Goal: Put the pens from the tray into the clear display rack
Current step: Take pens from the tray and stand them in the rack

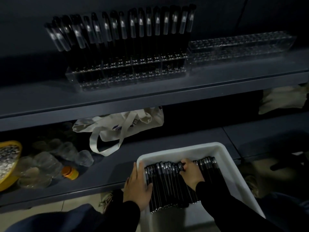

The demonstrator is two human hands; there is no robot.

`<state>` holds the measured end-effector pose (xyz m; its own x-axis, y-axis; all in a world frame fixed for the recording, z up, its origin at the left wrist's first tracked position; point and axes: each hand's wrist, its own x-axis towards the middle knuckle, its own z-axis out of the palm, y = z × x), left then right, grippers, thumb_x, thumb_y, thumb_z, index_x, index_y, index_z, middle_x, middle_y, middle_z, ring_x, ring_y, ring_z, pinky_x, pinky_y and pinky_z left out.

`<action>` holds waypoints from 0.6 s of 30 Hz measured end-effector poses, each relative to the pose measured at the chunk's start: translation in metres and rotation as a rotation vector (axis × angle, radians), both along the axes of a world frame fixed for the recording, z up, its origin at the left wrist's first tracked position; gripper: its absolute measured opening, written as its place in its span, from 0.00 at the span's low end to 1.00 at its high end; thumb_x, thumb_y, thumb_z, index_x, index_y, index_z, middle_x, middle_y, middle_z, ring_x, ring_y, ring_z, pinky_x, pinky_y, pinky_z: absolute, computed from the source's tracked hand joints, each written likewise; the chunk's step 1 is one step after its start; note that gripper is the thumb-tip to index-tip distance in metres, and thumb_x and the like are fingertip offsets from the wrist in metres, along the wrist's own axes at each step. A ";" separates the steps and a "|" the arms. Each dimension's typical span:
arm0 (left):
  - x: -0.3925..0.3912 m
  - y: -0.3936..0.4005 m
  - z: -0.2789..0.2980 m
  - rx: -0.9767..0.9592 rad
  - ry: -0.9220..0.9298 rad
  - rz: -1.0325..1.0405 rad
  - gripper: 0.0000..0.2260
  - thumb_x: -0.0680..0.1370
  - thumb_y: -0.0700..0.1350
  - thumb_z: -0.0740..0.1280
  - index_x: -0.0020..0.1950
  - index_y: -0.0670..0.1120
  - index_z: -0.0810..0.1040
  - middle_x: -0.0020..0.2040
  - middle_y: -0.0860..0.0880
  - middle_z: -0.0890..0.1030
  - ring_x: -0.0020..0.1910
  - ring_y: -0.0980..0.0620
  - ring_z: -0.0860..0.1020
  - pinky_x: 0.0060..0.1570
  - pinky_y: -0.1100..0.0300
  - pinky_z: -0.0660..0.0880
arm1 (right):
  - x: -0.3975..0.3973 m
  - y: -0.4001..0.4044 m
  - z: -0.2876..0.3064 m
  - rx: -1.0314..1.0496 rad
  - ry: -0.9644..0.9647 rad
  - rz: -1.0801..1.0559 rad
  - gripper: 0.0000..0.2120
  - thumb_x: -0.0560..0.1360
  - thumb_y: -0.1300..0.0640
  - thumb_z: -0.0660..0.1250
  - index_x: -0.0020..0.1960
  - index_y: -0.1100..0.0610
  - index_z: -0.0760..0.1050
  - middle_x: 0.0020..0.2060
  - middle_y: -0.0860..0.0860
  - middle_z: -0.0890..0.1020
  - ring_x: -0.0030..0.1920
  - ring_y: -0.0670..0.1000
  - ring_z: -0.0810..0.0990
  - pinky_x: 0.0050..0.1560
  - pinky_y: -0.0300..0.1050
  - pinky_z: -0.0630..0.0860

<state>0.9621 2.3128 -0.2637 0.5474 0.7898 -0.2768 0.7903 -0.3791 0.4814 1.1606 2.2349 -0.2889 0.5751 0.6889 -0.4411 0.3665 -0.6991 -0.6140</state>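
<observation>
A white tray [187, 150] sits low at the front and holds several black pens [168, 183] lying side by side. My left hand [138, 185] holds the tray's left wall, thumb inside against the pens. My right hand [191, 172] rests on the pile with its fingers curled round the pen tops. On the upper shelf stands a clear display rack [127, 77] with several black pens [117, 36] upright in its back rows. A second clear rack [240, 45] beside it on the right holds nothing.
The upper shelf edge [150, 101] juts out above the tray. On the lower shelf lie a white tote bag [120, 126], several clear plastic cups [55, 156], an orange-capped bottle [70, 172] and a yellow bowl [10, 163]. Another pale bag [284, 99] sits at right.
</observation>
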 end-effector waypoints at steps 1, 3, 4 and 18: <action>-0.001 0.000 -0.001 0.009 0.012 -0.007 0.38 0.80 0.54 0.61 0.77 0.52 0.34 0.79 0.50 0.39 0.78 0.50 0.49 0.75 0.54 0.51 | 0.000 -0.001 0.005 0.032 -0.004 0.010 0.18 0.75 0.67 0.65 0.65 0.60 0.70 0.47 0.50 0.71 0.52 0.50 0.74 0.51 0.33 0.66; -0.002 0.001 0.001 0.026 0.058 -0.035 0.38 0.80 0.57 0.59 0.77 0.50 0.33 0.78 0.49 0.37 0.78 0.50 0.47 0.75 0.55 0.49 | -0.002 -0.006 0.021 0.122 -0.009 0.059 0.19 0.75 0.68 0.65 0.65 0.58 0.70 0.46 0.47 0.73 0.49 0.46 0.73 0.50 0.30 0.66; -0.003 0.001 0.006 0.046 0.067 -0.053 0.38 0.80 0.58 0.58 0.77 0.50 0.33 0.78 0.49 0.36 0.78 0.51 0.46 0.74 0.56 0.48 | -0.003 -0.008 0.034 0.173 0.001 0.092 0.21 0.75 0.68 0.65 0.66 0.55 0.69 0.45 0.45 0.74 0.48 0.44 0.74 0.49 0.28 0.66; -0.028 0.116 0.191 0.721 -0.690 0.171 0.25 0.79 0.51 0.63 0.72 0.41 0.63 0.71 0.43 0.63 0.69 0.46 0.65 0.69 0.51 0.65 | -0.034 0.044 0.317 0.979 -0.254 0.284 0.21 0.71 0.55 0.72 0.53 0.35 0.68 0.37 0.47 0.73 0.34 0.46 0.72 0.38 0.38 0.72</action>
<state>0.9343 2.4290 -0.0727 0.2714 0.7265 0.6313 0.4970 -0.6675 0.5545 1.1270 2.2786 0.0284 0.3337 0.8038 0.4924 0.6362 0.1935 -0.7469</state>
